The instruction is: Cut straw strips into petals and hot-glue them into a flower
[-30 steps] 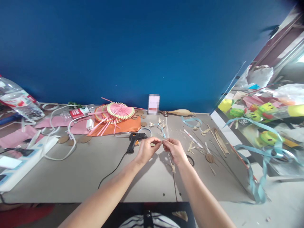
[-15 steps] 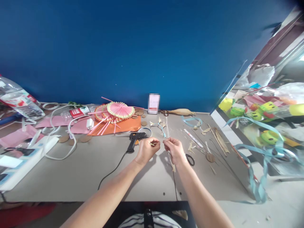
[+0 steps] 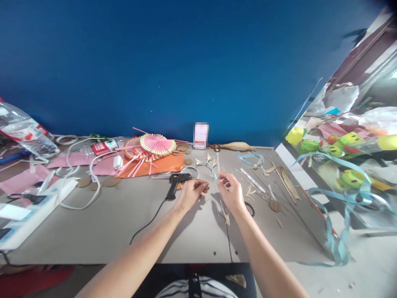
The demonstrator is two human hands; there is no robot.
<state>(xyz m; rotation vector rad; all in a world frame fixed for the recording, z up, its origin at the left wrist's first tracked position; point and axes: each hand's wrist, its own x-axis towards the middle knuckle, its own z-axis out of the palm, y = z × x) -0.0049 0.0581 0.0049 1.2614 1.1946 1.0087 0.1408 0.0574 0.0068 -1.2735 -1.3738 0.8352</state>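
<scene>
My left hand [image 3: 192, 194] is over the middle of the table, its thumb and fingertips pinched together. Anything held in that pinch is too small to make out. Across a small gap, my right hand [image 3: 231, 192] has its fingers curved and apart, with nothing visible in them. Just beyond the hands lies a thin hoop [image 3: 203, 165] with pale dried husk bits and light blue ribbon on it. A black glue gun [image 3: 174, 186] rests left of my left hand. Beside my right wrist is a black ring-shaped handle [image 3: 249, 209], partly hidden. Husk strips [image 3: 226, 217] lie beneath my right hand.
Pink paper fans [image 3: 156, 145] lie on orange paper [image 3: 173, 162] at the back left. A white power strip [image 3: 40, 215] and cables occupy the left. To the right are a white stick [image 3: 252, 181], a wooden slice [image 3: 274, 205] and hanging blue ribbon [image 3: 344, 223]. A blue wall stands behind.
My right hand has opened from a pinch and moved slightly up and right, away from my left hand. The left hand stays pinched and has barely moved.
</scene>
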